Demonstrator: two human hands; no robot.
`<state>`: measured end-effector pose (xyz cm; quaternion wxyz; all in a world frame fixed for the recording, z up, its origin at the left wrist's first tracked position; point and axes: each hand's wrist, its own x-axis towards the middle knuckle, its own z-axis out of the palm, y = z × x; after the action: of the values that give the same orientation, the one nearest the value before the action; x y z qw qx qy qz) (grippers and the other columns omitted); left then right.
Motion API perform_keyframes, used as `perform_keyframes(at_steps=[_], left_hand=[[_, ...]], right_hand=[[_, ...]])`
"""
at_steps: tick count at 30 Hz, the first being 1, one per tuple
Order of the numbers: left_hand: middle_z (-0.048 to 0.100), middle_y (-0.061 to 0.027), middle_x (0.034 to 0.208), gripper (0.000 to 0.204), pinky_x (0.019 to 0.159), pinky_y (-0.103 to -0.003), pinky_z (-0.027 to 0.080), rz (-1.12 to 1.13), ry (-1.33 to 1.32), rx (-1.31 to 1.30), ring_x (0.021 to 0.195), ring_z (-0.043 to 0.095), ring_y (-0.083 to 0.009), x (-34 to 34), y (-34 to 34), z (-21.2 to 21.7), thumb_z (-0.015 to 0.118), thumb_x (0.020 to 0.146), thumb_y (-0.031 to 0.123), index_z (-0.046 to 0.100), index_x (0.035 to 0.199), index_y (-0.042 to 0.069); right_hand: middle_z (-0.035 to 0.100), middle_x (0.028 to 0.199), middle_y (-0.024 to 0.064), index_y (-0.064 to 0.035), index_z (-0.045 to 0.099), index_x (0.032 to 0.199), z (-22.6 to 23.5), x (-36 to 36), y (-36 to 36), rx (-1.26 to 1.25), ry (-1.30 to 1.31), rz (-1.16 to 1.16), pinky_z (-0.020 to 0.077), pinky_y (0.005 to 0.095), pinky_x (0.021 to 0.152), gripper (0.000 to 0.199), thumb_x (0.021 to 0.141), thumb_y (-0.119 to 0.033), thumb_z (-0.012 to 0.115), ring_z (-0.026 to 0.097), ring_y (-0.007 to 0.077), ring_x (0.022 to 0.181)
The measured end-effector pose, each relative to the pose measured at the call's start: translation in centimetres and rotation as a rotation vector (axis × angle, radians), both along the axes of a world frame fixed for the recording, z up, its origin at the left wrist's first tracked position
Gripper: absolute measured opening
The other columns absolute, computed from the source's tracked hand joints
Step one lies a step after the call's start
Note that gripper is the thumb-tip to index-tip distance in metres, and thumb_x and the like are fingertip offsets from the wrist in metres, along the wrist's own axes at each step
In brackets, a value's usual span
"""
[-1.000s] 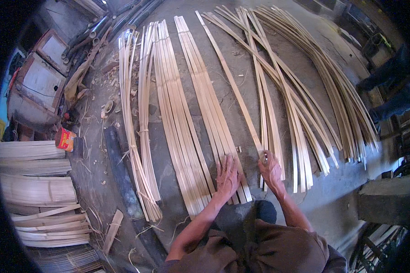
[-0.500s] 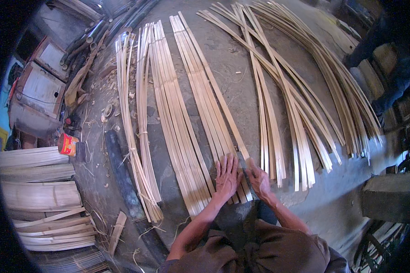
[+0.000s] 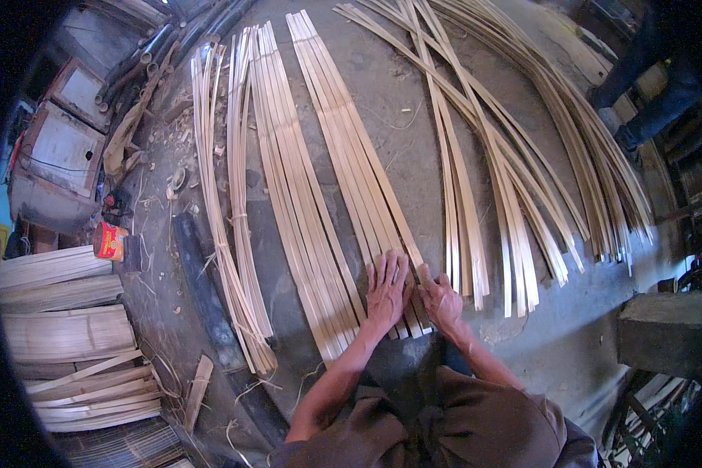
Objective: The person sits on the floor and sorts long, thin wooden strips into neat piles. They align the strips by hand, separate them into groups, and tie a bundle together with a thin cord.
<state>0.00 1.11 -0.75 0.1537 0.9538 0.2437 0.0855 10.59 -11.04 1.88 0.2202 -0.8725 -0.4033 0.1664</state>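
Note:
Side by side on the floor lies a row of long, pale bamboo strips (image 3: 349, 148). Across its near end my left hand (image 3: 387, 296) rests flat, fingers stretched over the strips. My right hand (image 3: 443, 306) is at the right edge of this row, thumb and curled fingers closed on the outermost bamboo strip (image 3: 400, 222). That strip lies along its neighbours for most of its length; its near end is partly hidden by my hands. A second flat row of strips (image 3: 292, 168) lies just to the left.
Two tied bundles of thin strips (image 3: 220, 195) lie further left, beside a dark pole (image 3: 203, 288). Crossed loose strips (image 3: 476, 117) and a large fanned pile (image 3: 581, 148) are on the right. A red tin (image 3: 109, 242) stands near stacked slats (image 3: 70, 335). At far right, a person's legs (image 3: 655, 109) show.
The outermost strip, which stood apart from its row at the far end, now lies against it. Both hands stay at the near end, the right one's fingers more curled. The view has shifted slightly.

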Motion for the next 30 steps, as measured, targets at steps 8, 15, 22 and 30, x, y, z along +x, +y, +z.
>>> perform_keyframes(at_steps=[8, 15, 22, 30], left_hand=[[0.022, -0.0166, 0.155, 0.066, 0.116, -0.057, 0.013, -0.014, 0.017, -0.008, 0.144, 0.016, -0.0387, 0.1, -0.1, 0.0, 0.059, 0.09, 0.027, 0.032, 0.149, 0.019], [0.035, -0.022, 0.146, 0.063, 0.115, -0.052, 0.022, 0.0, -0.08, -0.081, 0.139, 0.029, -0.0404, 0.1, 0.3, 1.6, 0.067, 0.083, 0.019, 0.043, 0.14, 0.007], [0.046, -0.0251, 0.136, 0.049, 0.108, -0.047, 0.035, 0.371, -0.433, -0.174, 0.128, 0.043, -0.0405, -4.6, 2.4, 2.2, 0.063, 0.086, 0.012, 0.049, 0.131, -0.001], [0.03, -0.0262, 0.15, 0.055, 0.117, -0.053, 0.011, 0.56, 0.013, -0.047, 0.142, 0.021, -0.0416, -8.5, 4.8, 2.1, 0.054, 0.091, 0.024, 0.045, 0.136, -0.005]], right_hand=[[0.057, 0.09, 0.0186, -0.0287, 0.038, 0.142, -1.1, 0.2, -0.2, -0.096, -0.018, 0.037, 0.0506, 0.052, 0.055, 0.052, 0.093, -0.037, 0.054, 0.064, 0.0395, 0.068], [0.057, 0.086, 0.0145, -0.0295, 0.042, 0.141, 0.3, 0.1, -0.2, -0.128, -0.15, 0.078, 0.0488, 0.0524, 0.062, 0.055, 0.09, -0.041, 0.058, 0.061, 0.0337, 0.077], [0.058, 0.084, 0.0183, -0.0021, 0.047, 0.134, 0.5, -0.9, 0.6, 0.247, -0.083, 0.211, 0.0498, 0.0457, 0.067, 0.048, 0.092, -0.021, 0.059, 0.06, 0.0377, 0.079], [0.065, 0.09, 0.0237, -0.0023, 0.05, 0.122, -0.8, -9.2, 4.9, 0.267, 0.537, 0.379, 0.05, 0.0468, 0.069, 0.034, 0.09, -0.014, 0.058, 0.064, 0.0423, 0.085]])
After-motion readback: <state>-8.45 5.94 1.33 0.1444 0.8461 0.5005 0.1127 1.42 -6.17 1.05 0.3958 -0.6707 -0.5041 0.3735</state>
